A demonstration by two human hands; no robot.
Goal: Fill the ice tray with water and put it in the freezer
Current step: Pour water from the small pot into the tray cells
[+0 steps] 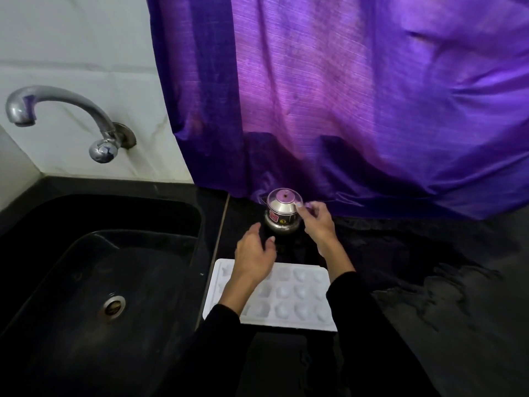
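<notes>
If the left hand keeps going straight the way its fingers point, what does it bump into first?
Most likely the small steel kettle. The left hand hovers above the white ice tray, fingers pointing up toward the kettle's base, though depth is hard to judge from one view.

sleeves: person is wearing long black ones on both arms, plain dark fabric, not seeing any logo or pattern
left sleeve (220,328): it's ending partway up the forearm, so the wrist is showing bare
right sleeve (352,299): same black cloth, cuff is sitting a bit above the wrist too
left hand (255,253): bare, no glove, not spotting a ring or watch
right hand (317,222): bare as well, nails are looking pale and maybe polished, too small to tell
fit: sleeves are looking loose-ish and soft, kind of blending into the dark counter
</notes>
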